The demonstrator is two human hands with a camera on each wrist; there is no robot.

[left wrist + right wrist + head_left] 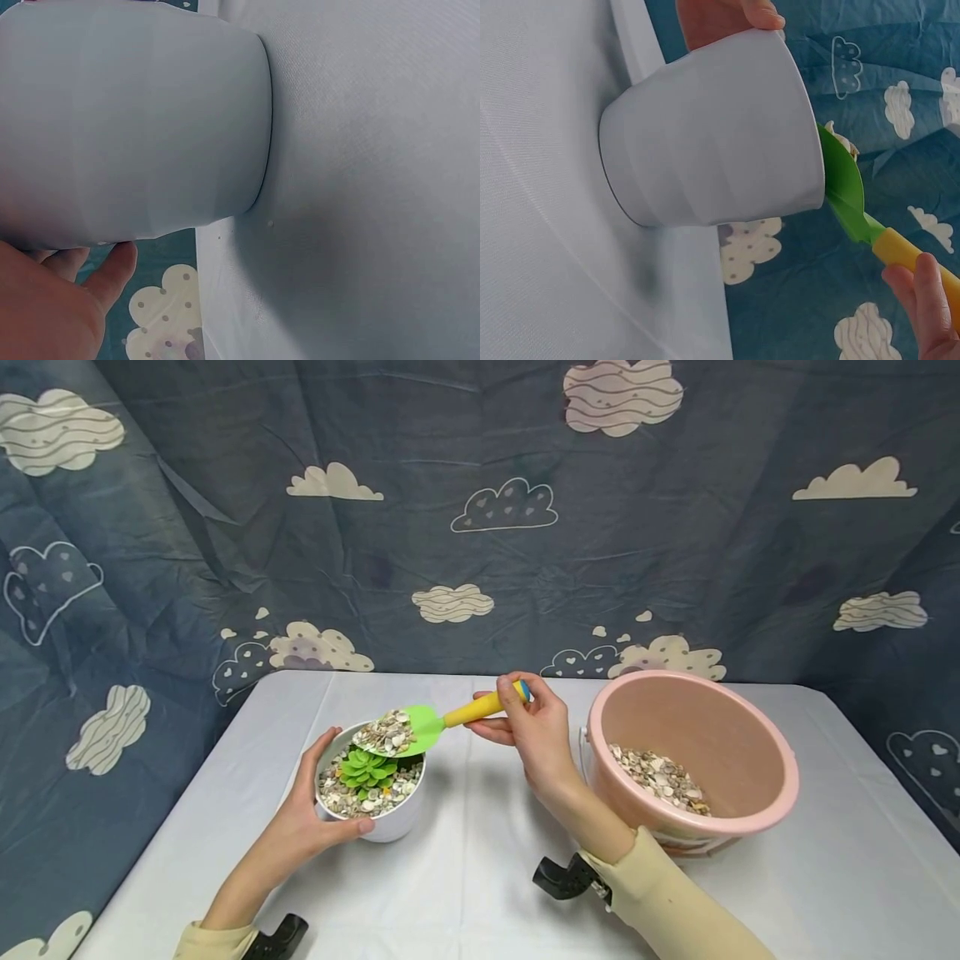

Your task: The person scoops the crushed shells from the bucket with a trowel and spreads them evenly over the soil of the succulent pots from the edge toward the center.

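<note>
A white flowerpot (399,823) stands on the left of the table, holding a green succulent (366,768) ringed by small pebbles. My left hand (309,823) holds the pot from its left, thumb at the near rim and fingers round the far side. In my right hand (542,735) is the yellow handle of a small trowel (429,730). Its green blade carries a heap of pebbles (390,733) over the far part of the pot, above the succulent. The right wrist view shows the trowel blade (846,184) at the rim, partly hidden behind the pot (720,127).
A pink bucket (693,718) with pebbles (663,781) in its bottom stands on the right, beside my right forearm. The table (457,877) has a white cover. Behind it hangs a dark blue curtain (420,552) with cloud prints.
</note>
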